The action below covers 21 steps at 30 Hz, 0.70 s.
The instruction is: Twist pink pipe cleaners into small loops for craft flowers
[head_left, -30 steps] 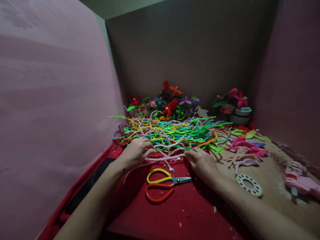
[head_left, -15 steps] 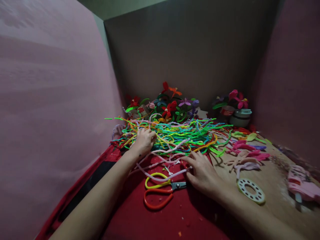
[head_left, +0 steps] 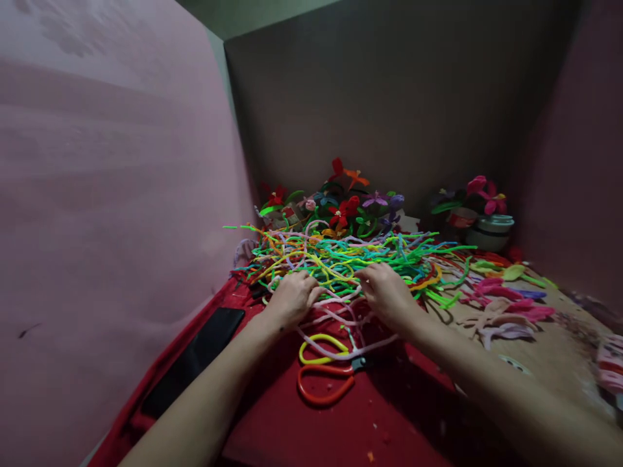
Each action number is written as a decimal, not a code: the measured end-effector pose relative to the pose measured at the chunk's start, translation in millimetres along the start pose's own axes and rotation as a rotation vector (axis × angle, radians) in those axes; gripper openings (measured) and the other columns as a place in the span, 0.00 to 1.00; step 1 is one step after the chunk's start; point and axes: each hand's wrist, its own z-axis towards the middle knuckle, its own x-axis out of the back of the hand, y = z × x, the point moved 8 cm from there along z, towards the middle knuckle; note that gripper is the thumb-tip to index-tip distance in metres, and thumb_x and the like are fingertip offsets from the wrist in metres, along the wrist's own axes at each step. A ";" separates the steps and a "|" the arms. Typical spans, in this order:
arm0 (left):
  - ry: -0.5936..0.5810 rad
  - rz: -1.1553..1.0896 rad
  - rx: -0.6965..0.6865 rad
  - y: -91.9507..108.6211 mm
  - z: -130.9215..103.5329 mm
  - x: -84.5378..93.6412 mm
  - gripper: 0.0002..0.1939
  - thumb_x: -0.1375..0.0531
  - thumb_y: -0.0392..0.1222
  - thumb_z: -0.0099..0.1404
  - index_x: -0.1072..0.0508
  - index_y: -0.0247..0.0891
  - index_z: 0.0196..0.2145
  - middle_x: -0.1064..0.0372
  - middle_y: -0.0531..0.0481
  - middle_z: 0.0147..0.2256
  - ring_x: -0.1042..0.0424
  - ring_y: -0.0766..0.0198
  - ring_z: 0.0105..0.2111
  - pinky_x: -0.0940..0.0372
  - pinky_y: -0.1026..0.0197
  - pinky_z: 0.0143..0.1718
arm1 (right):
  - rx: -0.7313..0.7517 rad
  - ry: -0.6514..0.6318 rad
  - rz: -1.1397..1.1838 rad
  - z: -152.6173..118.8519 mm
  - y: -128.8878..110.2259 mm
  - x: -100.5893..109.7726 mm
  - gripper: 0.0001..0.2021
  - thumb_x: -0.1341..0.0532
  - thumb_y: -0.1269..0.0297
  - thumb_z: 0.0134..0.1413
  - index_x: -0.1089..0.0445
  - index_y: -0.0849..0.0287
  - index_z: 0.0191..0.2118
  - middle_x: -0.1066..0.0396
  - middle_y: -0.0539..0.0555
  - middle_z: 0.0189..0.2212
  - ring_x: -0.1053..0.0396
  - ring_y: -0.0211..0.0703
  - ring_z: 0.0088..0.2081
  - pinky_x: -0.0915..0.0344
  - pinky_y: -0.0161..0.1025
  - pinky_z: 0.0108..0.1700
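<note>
A heap of many-coloured pipe cleaners [head_left: 331,259] spreads across the far side of the red cloth. At its near edge my left hand [head_left: 294,298] is closed, thumb and fingers pinched on a pale pink pipe cleaner. My right hand [head_left: 387,295] bends over the heap to the right, its fingertips closed at what looks like the same pink strand; the exact grip is partly hidden. More pale pink pipe cleaners [head_left: 335,350] lie loosely between the hands and across the scissors [head_left: 326,386], which have one yellow and one red handle.
A dark flat phone-like object [head_left: 195,360] lies left on the red cloth [head_left: 311,434]. Behind the heap stand fuzzy flowers [head_left: 345,211] and a lidded jar [head_left: 490,232]. Pink petal shapes [head_left: 516,301] and a pink tool [head_left: 610,363] lie right. Walls close in on three sides.
My left hand has come back toward me from within the heap. My right hand has moved forward from beside the scissors to the heap's edge. The view has shifted slightly left.
</note>
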 end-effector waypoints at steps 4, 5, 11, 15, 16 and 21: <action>0.160 0.091 0.090 12.6 -7.3 13.2 0.22 0.49 0.54 0.60 0.33 0.35 0.45 0.35 0.39 0.43 0.35 0.53 0.43 0.44 0.51 0.43 | -0.016 -0.134 -0.261 30.5 -7.5 -28.0 0.11 0.47 0.72 0.49 0.27 0.62 0.28 0.28 0.61 0.28 0.34 0.49 0.35 0.47 0.40 0.33; 0.192 0.101 0.084 16.4 -7.5 14.8 0.25 0.48 0.55 0.59 0.37 0.35 0.49 0.38 0.37 0.47 0.37 0.51 0.46 0.45 0.50 0.45 | -0.018 -0.147 -0.272 33.3 -8.3 -32.4 0.11 0.47 0.72 0.48 0.27 0.61 0.26 0.28 0.61 0.26 0.34 0.48 0.32 0.48 0.40 0.31; 0.054 0.070 -0.001 21.9 8.6 -14.2 0.33 0.46 0.57 0.56 0.47 0.44 0.57 0.52 0.40 0.58 0.38 0.50 0.48 0.42 0.50 0.43 | 0.066 -0.089 -0.335 37.4 -8.4 -17.7 0.12 0.49 0.73 0.50 0.28 0.62 0.29 0.27 0.61 0.31 0.35 0.50 0.37 0.51 0.43 0.37; -0.007 0.086 0.044 15.1 13.5 -30.8 0.34 0.46 0.56 0.57 0.45 0.35 0.56 0.47 0.37 0.56 0.40 0.49 0.49 0.44 0.50 0.46 | 0.152 -0.005 -0.474 40.9 1.2 17.9 0.12 0.50 0.75 0.48 0.29 0.65 0.29 0.28 0.63 0.30 0.37 0.50 0.37 0.53 0.44 0.37; -0.009 0.087 0.057 13.7 13.5 -32.4 0.34 0.46 0.55 0.57 0.45 0.33 0.56 0.47 0.35 0.55 0.40 0.49 0.50 0.44 0.50 0.47 | 0.161 0.026 -0.507 40.7 5.2 28.8 0.12 0.50 0.76 0.48 0.29 0.65 0.29 0.28 0.62 0.29 0.37 0.49 0.35 0.53 0.43 0.36; -0.045 0.030 0.099 5.3 14.2 -35.0 0.33 0.47 0.55 0.58 0.42 0.27 0.53 0.47 0.33 0.55 0.44 0.47 0.53 0.46 0.48 0.50 | -0.107 0.316 -0.535 22.0 41.6 102.6 0.10 0.48 0.73 0.44 0.30 0.63 0.28 0.29 0.60 0.26 0.36 0.47 0.30 0.53 0.39 0.30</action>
